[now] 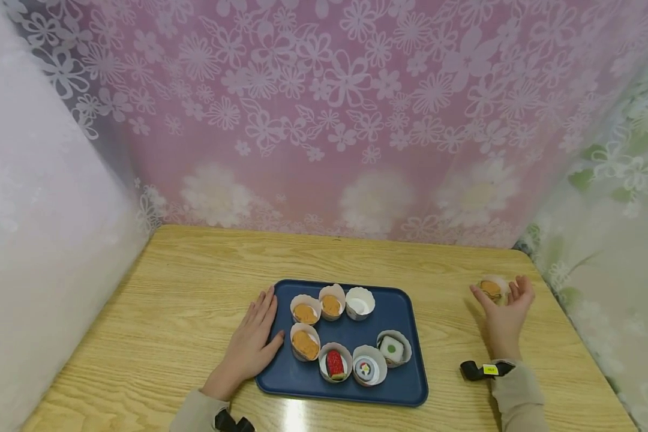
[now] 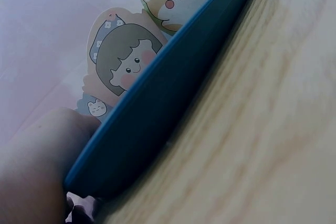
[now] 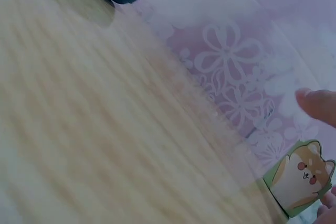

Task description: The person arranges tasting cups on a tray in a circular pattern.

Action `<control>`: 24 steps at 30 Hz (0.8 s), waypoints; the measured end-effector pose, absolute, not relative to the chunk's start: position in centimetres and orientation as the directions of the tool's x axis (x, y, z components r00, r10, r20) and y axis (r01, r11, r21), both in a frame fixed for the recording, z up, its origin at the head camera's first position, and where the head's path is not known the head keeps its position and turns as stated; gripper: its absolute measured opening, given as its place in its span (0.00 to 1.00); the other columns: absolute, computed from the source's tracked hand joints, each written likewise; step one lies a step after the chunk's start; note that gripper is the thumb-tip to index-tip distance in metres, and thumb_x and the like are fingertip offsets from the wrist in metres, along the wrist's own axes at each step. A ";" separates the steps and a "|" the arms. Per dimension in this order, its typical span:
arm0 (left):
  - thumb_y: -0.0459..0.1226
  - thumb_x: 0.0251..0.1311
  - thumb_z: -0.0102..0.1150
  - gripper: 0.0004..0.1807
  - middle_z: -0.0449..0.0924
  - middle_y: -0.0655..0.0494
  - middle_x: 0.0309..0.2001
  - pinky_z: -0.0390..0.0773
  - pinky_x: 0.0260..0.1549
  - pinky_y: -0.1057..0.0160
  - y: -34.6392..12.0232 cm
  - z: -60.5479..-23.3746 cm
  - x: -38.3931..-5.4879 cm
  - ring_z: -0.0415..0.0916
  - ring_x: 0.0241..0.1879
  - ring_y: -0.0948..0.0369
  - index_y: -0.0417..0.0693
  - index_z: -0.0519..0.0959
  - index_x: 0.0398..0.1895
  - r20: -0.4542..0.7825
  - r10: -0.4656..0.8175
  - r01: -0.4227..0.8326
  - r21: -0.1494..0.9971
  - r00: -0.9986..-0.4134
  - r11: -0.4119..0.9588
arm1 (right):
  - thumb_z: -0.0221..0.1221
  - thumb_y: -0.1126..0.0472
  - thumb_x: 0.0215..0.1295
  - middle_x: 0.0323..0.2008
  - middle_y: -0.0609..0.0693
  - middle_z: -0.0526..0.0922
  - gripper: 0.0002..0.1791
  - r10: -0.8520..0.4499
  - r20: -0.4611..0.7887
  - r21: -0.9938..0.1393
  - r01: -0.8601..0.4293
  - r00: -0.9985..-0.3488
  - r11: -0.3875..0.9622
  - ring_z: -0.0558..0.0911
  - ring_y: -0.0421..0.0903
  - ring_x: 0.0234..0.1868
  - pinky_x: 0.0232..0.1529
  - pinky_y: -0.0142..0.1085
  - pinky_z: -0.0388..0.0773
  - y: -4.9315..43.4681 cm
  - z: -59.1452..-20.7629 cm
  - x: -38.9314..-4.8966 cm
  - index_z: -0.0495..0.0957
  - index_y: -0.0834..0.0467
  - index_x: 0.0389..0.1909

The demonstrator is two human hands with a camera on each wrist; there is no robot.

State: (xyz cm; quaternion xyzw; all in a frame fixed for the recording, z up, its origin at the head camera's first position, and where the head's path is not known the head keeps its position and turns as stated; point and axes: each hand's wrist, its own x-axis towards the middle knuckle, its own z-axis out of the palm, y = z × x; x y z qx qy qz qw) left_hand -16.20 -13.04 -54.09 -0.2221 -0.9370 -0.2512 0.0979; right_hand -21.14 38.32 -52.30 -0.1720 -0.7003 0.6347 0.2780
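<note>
My left hand [image 1: 251, 339] lies flat with straight fingers along the left edge of a dark blue tray [image 1: 351, 393]. At the table's right side, my right hand [image 1: 506, 315] is around a paper cup [image 1: 492, 289] holding something orange. In the right wrist view the thumb [image 3: 317, 106] stands apart from this dog-printed cup [image 3: 300, 179], and other fingertips show beyond it. On the tray, three cups, such as the lower left one [image 1: 305, 342], hold orange pieces. Others hold a red-topped piece [image 1: 335, 364], a round grey-blue piece [image 1: 366, 369] and a white piece with a green dot [image 1: 392, 348].
A white-looking cup [image 1: 360, 303] stands at the tray's upper right, its inside showing no piece. The wooden table [image 1: 205, 270] meets a pink flowered curtain [image 1: 324, 150] at the back. Pale curtains hang at the left [image 1: 59, 240] and right [image 1: 626, 270].
</note>
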 end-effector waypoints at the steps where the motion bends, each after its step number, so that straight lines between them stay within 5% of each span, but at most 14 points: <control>1: 0.42 0.69 0.55 0.40 0.41 0.44 0.79 0.48 0.73 0.45 -13.0 -54.1 -16.2 0.41 0.77 0.45 0.32 0.51 0.76 0.299 0.367 0.467 0.425 -0.881 0.775 | 0.72 0.64 0.57 0.75 0.49 0.48 0.56 0.586 0.167 -0.985 -0.110 -0.793 0.132 0.50 0.44 0.75 0.74 0.31 0.46 38.5 -52.4 -21.3 0.45 0.44 0.77; 10: 0.42 0.68 0.55 0.41 0.43 0.43 0.79 0.49 0.72 0.44 -13.0 -54.1 -16.3 0.42 0.77 0.45 0.31 0.52 0.76 0.313 0.372 0.479 0.419 -0.874 0.772 | 0.72 0.65 0.55 0.63 0.47 0.63 0.49 0.591 0.111 -0.988 -0.022 -0.799 0.155 0.67 0.43 0.64 0.56 0.21 0.68 39.1 -52.9 -21.7 0.55 0.55 0.74; 15: 0.43 0.69 0.55 0.40 0.42 0.43 0.79 0.48 0.73 0.46 -13.2 -54.2 -16.4 0.41 0.77 0.46 0.31 0.51 0.76 0.303 0.378 0.478 0.414 -0.875 0.775 | 0.71 0.62 0.58 0.55 0.43 0.68 0.46 0.610 0.103 -0.970 0.057 -0.786 0.237 0.72 0.37 0.53 0.46 0.17 0.69 39.0 -52.7 -21.4 0.57 0.57 0.75; 24: 0.43 0.69 0.55 0.40 0.43 0.42 0.79 0.49 0.73 0.46 -13.2 -54.3 -16.3 0.43 0.77 0.44 0.31 0.52 0.76 0.319 0.370 0.479 0.410 -0.872 0.776 | 0.70 0.61 0.59 0.55 0.42 0.70 0.44 0.612 0.112 -0.963 0.066 -0.783 0.262 0.73 0.40 0.56 0.46 0.17 0.71 39.0 -52.9 -21.3 0.60 0.56 0.75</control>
